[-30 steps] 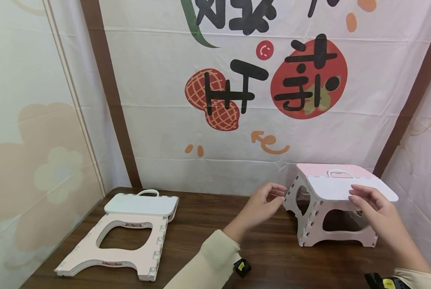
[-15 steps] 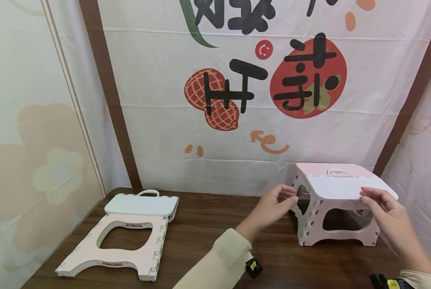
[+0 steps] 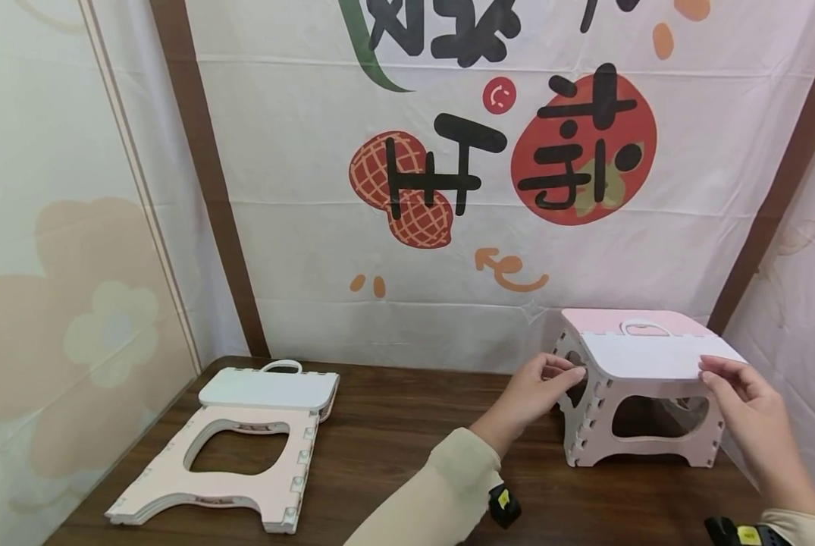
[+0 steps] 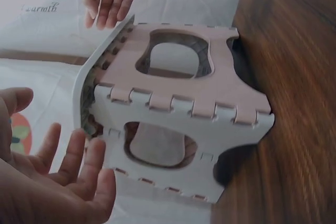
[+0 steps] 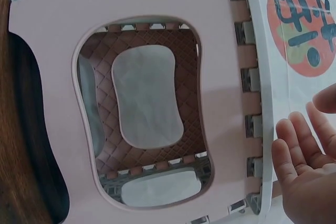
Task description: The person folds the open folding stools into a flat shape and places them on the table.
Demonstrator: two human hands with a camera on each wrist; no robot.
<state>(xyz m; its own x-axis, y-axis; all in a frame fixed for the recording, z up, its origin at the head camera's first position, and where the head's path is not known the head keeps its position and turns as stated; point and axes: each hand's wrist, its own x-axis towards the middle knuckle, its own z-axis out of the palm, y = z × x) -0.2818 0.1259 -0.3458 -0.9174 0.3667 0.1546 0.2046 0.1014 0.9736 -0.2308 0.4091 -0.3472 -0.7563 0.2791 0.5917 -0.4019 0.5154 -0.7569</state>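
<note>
At four o'clock in the head view, the upright stool (image 3: pixel 646 368) is set on spread legs, so no support is needed. The left hand (image 3: pixel 533 388) is held relaxed at its nine o'clock, the right hand (image 3: pixel 748 406) loosely curled at three, nothing grasped, presumably to flank the seat; right-hand contact cannot be told. Toward eight o'clock, the folded stool (image 3: pixel 243 483) is laid flat on the table (image 3: pixel 380 432), its legs being collapsed.

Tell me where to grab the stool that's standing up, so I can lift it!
Probably by the white loop handle on top of the stool, coming straight down from above. The stool stands upright, and the loop sits at the seam where the pink and white halves meet, with no hand over it. Lift gently: that toothed seam might let the top fold.
</note>
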